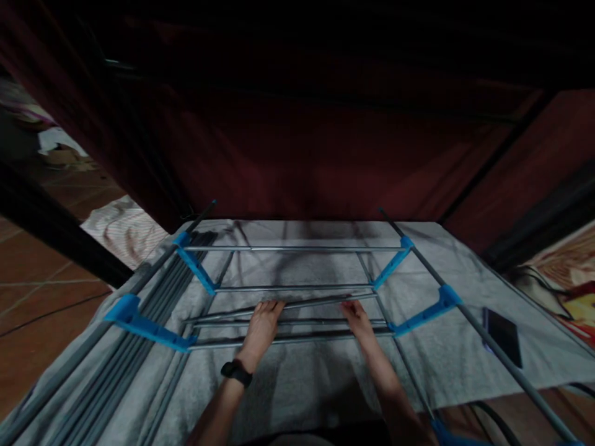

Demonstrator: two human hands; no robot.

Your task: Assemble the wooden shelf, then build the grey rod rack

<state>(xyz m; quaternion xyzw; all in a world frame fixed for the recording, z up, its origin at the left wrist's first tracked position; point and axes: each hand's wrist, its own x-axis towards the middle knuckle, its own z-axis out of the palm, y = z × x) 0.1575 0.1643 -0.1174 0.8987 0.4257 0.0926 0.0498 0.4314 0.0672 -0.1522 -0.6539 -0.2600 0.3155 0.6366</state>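
Observation:
A loose grey metal tube (311, 303) lies slightly slanted across a rack frame of grey tubes with blue plastic brackets. My left hand (263, 323), with a dark band on its wrist, is closed over this tube left of its middle. Farther right, my right hand (357, 316) has its fingers curled at the same tube, the fingertips partly hidden. Below the loose tube, two crossbars run between the left lower bracket (153, 328) and the right lower bracket (425, 314). Two more crossbars span the upper left bracket (198, 266) and upper right bracket (393, 263).
Several spare grey tubes (134, 347) lie along the left side on a pale grey cloth (316, 384). A phone (502, 336) rests at the right. Dark red panels (302, 167) rise behind the frame. Tiled floor (51, 266) shows at left.

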